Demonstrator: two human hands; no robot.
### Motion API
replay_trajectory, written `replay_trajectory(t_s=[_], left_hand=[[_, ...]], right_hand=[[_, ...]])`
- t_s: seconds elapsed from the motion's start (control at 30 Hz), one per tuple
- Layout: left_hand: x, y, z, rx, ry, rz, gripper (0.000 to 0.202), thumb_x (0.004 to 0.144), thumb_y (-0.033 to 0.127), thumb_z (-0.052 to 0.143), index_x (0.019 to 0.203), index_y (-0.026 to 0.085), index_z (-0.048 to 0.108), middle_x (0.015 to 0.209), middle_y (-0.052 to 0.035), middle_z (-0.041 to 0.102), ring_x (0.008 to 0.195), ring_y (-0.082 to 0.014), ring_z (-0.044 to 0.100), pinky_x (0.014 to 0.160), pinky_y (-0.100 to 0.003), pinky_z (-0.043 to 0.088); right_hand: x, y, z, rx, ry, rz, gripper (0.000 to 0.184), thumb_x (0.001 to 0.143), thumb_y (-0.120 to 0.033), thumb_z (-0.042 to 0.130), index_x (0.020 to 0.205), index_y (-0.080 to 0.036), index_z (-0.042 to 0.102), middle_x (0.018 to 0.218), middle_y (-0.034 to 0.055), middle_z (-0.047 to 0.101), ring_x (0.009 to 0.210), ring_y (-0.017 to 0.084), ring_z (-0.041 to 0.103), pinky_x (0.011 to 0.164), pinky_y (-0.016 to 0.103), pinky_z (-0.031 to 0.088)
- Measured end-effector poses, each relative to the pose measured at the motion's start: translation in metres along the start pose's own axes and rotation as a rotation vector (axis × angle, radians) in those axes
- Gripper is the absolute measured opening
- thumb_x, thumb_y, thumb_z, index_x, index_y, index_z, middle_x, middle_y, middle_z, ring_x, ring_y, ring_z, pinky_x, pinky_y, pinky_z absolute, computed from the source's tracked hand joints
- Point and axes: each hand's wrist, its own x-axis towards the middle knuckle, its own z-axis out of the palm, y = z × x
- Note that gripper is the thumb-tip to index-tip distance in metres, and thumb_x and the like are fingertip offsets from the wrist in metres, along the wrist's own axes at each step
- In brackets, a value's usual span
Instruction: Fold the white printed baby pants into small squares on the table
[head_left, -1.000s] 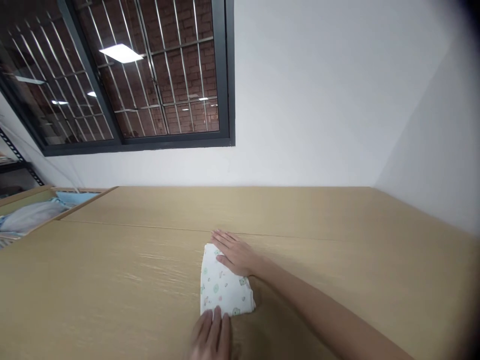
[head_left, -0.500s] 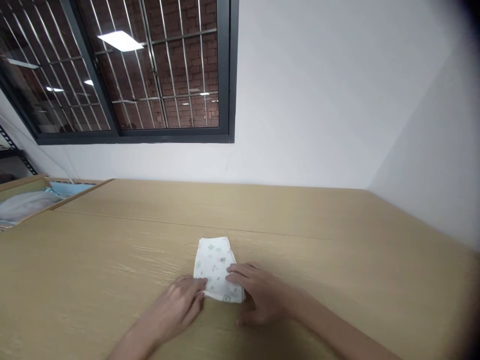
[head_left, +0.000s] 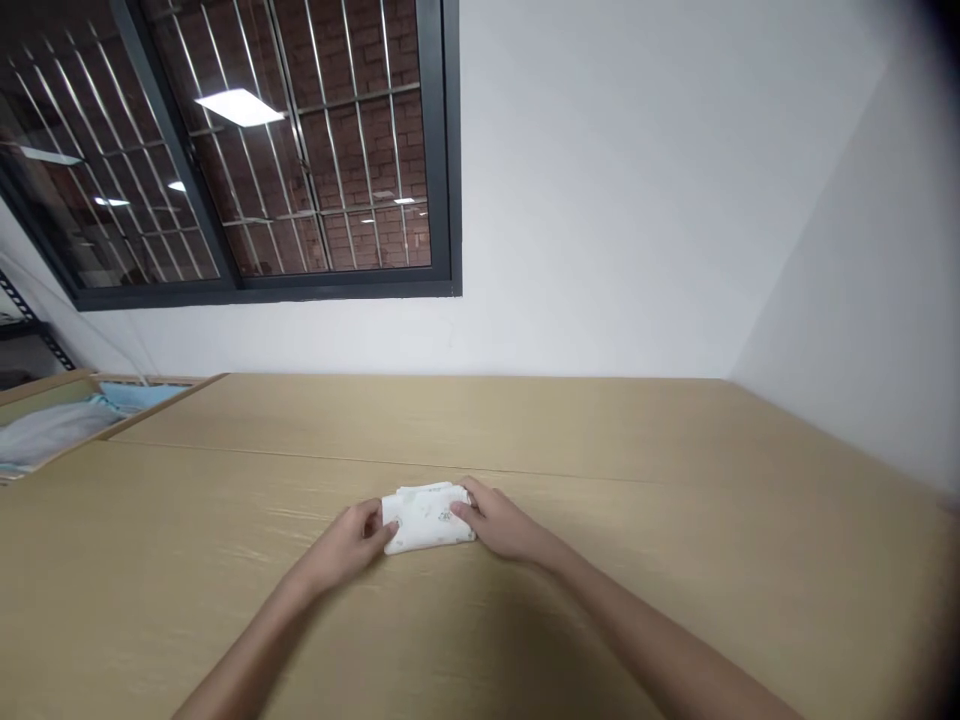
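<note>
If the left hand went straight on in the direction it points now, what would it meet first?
The folded cloth, whose left end the left hand touches; beyond it, probably the right hand, though exact depth is unclear.

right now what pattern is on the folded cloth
The folded cloth is white with small, faint greenish-grey motifs, best seen in the head view.

A wide tan tabletop (head_left: 225, 560), crossed by a thin seam (head_left: 300, 456), carries a folded white printed cloth (head_left: 424, 522).
</note>
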Motion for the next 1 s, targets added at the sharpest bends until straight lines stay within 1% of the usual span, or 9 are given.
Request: replay_trajectory(t_s=[0.17, 0.37, 0.47, 0.57, 0.6, 0.67, 0.77, 0.87, 1.0], left_hand=[[0.026, -0.002, 0.0, 0.173, 0.02, -0.085, 0.029, 0.09, 0.044, 0.049, 0.076, 0.019, 0.055, 0.072, -0.0018, 0.063, 0.066, -0.0166, 0.054, 0.06, -0.028, 0.032], [0.034, 0.006, 0.007, 0.38, 0.031, -0.192, 0.024, 0.092, 0.037, 0.049, 0.084, 0.018, 0.062, 0.088, -0.0116, 0.072, 0.083, -0.0259, 0.066, 0.07, -0.033, 0.041], [0.027, 0.018, 0.011, 0.459, 0.112, -0.238, 0.031, 0.094, 0.037, 0.049, 0.104, 0.013, 0.064, 0.105, -0.0194, 0.071, 0.1, -0.0344, 0.066, 0.086, -0.044, 0.046], [0.017, 0.032, 0.021, 0.456, 0.301, -0.158, 0.057, 0.101, 0.045, 0.036, 0.139, 0.004, 0.044, 0.138, -0.0268, 0.055, 0.13, -0.0381, 0.051, 0.108, -0.054, 0.037], [0.013, 0.035, 0.028, 0.411, 0.347, -0.084, 0.063, 0.102, 0.049, 0.032, 0.146, 0.004, 0.035, 0.146, -0.0266, 0.048, 0.138, -0.0363, 0.045, 0.113, -0.053, 0.035], [0.009, 0.036, 0.046, 0.301, 0.364, 0.088, 0.069, 0.103, 0.052, 0.029, 0.155, 0.006, 0.02, 0.157, -0.0239, 0.036, 0.147, -0.032, 0.035, 0.118, -0.051, 0.033], [0.007, 0.028, 0.077, 0.258, 0.278, 0.242, 0.072, 0.104, 0.049, 0.031, 0.16, 0.014, 0.002, 0.166, -0.019, 0.018, 0.154, -0.0299, 0.018, 0.121, -0.053, 0.029], [0.008, 0.014, 0.096, 0.327, 0.24, 0.261, 0.075, 0.104, 0.049, 0.032, 0.16, 0.014, -0.004, 0.166, -0.0196, 0.014, 0.154, -0.0317, 0.011, 0.122, -0.057, 0.026], [0.006, 0.001, 0.097, 0.433, 0.207, 0.23, 0.077, 0.103, 0.054, 0.031, 0.159, 0.008, 0.006, 0.165, -0.0208, 0.014, 0.154, -0.0316, 0.007, 0.123, -0.056, 0.024]], right_hand=[[0.025, 0.016, 0.017, 0.017, 0.093, 0.067, 0.019, 0.098, -0.031, 0.048, 0.112, -0.02, 0.055, 0.11, 0.0088, 0.068, 0.097, 0.023, 0.063, 0.079, 0.033, 0.047], [0.033, 0.027, 0.028, -0.013, 0.141, 0.165, 0.019, 0.097, -0.028, 0.05, 0.113, -0.018, 0.053, 0.112, 0.0111, 0.066, 0.1, 0.025, 0.064, 0.082, 0.035, 0.048], [0.028, 0.021, 0.031, -0.125, 0.292, 0.094, 0.022, 0.099, -0.029, 0.046, 0.116, -0.017, 0.053, 0.117, 0.0139, 0.064, 0.109, 0.027, 0.06, 0.091, 0.04, 0.048], [0.021, 0.01, 0.036, -0.327, 0.414, -0.09, 0.034, 0.103, -0.03, 0.037, 0.13, -0.015, 0.052, 0.132, 0.0176, 0.059, 0.124, 0.029, 0.053, 0.105, 0.045, 0.041], [0.019, 0.007, 0.039, -0.379, 0.392, -0.159, 0.039, 0.103, -0.03, 0.036, 0.137, -0.015, 0.049, 0.139, 0.0175, 0.056, 0.129, 0.029, 0.049, 0.109, 0.046, 0.038], [0.015, 0.003, 0.046, -0.457, 0.28, -0.292, 0.049, 0.102, -0.029, 0.039, 0.148, -0.015, 0.04, 0.151, 0.0163, 0.046, 0.14, 0.029, 0.04, 0.116, 0.046, 0.033], [0.013, 0.006, 0.059, -0.525, 0.124, -0.408, 0.064, 0.097, -0.03, 0.045, 0.157, -0.013, 0.029, 0.161, 0.0164, 0.034, 0.149, 0.03, 0.028, 0.121, 0.048, 0.025], [0.014, 0.015, 0.07, -0.544, 0.086, -0.423, 0.065, 0.098, -0.034, 0.045, 0.157, -0.012, 0.031, 0.162, 0.0169, 0.033, 0.151, 0.031, 0.025, 0.124, 0.049, 0.021], [0.014, 0.022, 0.074, -0.562, 0.116, -0.364, 0.057, 0.104, -0.033, 0.034, 0.156, -0.011, 0.033, 0.161, 0.0164, 0.035, 0.151, 0.029, 0.025, 0.125, 0.051, 0.018]])
